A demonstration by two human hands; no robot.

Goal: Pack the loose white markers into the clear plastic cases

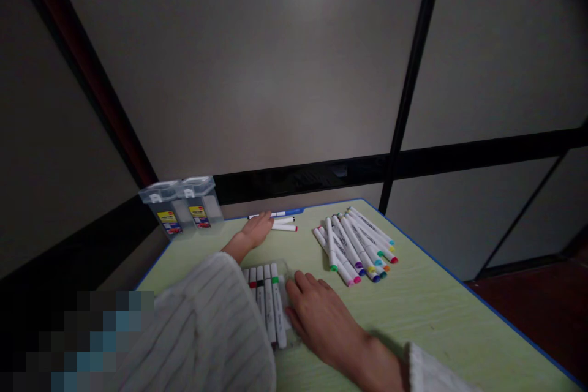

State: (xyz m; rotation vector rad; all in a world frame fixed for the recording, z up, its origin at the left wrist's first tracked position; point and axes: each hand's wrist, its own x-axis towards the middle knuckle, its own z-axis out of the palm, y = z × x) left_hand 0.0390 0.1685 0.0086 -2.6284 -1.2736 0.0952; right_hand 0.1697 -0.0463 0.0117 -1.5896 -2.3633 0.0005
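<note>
My left hand (256, 231) reaches across the pale green table (427, 306) to a few loose markers (283, 223) near the far edge. Its fingers lie over their ends, and I cannot see whether it grips one. My right hand (316, 312) rests flat, fingers spread, against the right side of a clear tray (269, 303) that holds several white markers with coloured caps. My white knitted sleeve (206, 331) covers the tray's left part.
A pile of several white markers (356, 245) with coloured caps lies at the table's far right. Two clear plastic boxes (181, 205) with yellow labels stand at the far left corner. Grey wall panels with black frames rise behind the table.
</note>
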